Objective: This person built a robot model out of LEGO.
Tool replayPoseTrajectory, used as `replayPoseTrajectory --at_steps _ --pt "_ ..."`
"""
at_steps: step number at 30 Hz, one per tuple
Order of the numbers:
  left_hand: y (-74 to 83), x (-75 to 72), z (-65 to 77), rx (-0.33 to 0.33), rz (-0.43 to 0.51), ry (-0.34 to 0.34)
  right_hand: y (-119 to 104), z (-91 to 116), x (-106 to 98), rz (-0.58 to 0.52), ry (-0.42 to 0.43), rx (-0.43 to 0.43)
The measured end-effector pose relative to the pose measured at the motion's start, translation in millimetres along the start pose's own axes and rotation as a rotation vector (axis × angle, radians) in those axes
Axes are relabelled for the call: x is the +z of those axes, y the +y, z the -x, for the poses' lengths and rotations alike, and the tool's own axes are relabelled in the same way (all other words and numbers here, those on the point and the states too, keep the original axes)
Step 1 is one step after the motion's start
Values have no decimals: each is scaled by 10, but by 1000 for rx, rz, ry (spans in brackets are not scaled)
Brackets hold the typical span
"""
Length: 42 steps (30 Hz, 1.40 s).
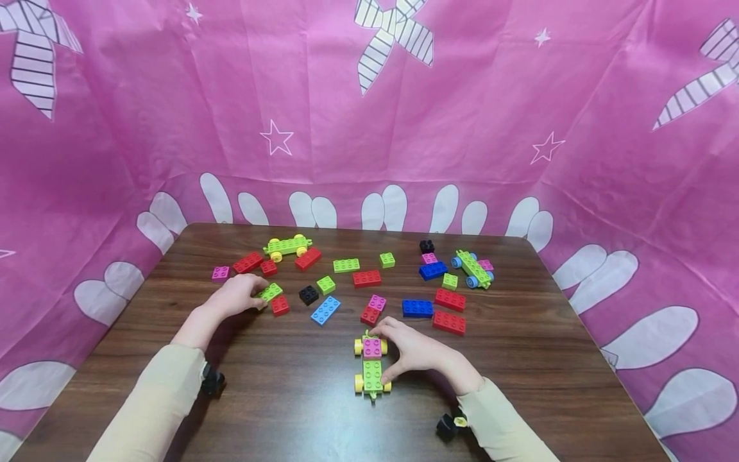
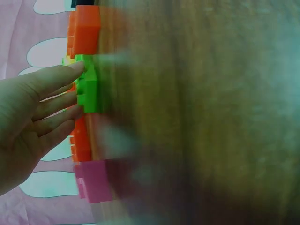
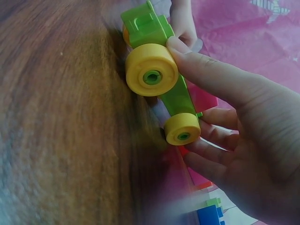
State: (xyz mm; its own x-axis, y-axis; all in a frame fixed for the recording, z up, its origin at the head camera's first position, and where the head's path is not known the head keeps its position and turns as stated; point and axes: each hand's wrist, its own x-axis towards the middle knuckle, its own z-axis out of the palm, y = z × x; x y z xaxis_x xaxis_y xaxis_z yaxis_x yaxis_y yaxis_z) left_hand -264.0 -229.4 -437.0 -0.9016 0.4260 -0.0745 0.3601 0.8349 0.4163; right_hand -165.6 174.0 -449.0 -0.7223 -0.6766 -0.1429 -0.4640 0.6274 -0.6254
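My left hand (image 1: 238,296) reaches to a lime green brick (image 1: 270,292) on the table, thumb and fingertips at its two ends. The left wrist view shows that green brick (image 2: 88,86) between the thumb and the fingers. With my right hand (image 1: 417,350) I hold a lime toy car base (image 1: 373,377) lengthwise, thumb near one end and fingers round the other. It has yellow wheels (image 3: 151,70), and a pink brick (image 1: 372,348) sits on the end farther from me. A red brick (image 1: 280,305) lies beside the left hand's brick.
Loose red, blue, black, pink and green bricks lie across the back of the brown table (image 1: 277,404). A yellow-wheeled car base (image 1: 287,246) stands at back left, a blue-wheeled one (image 1: 473,269) at back right. Pink cloth (image 1: 346,147) hangs behind.
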Motion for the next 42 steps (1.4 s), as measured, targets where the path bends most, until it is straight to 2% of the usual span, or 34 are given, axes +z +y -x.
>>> replayPoseTrajectory --at_steps 4,10,13,21,27,32,42 --pt "3 -83 2 38 9 -7 16 5 1 -10 -1 14" --pt "4 -178 -24 78 32 -122 37 5 8 -19 -1 20" --pt "21 -183 -40 85 32 -152 32 5 7 -23 0 22" --pt "59 -159 -59 80 -5 -171 7 6 0 -30 -5 22" --pt "71 -165 -101 60 -3 -220 20 2 11 -24 -5 27" --pt "66 -154 -132 71 -25 -254 28 0 15 -28 -5 32" --pt "54 -111 -152 77 -23 -250 45 -4 14 -36 -13 34"
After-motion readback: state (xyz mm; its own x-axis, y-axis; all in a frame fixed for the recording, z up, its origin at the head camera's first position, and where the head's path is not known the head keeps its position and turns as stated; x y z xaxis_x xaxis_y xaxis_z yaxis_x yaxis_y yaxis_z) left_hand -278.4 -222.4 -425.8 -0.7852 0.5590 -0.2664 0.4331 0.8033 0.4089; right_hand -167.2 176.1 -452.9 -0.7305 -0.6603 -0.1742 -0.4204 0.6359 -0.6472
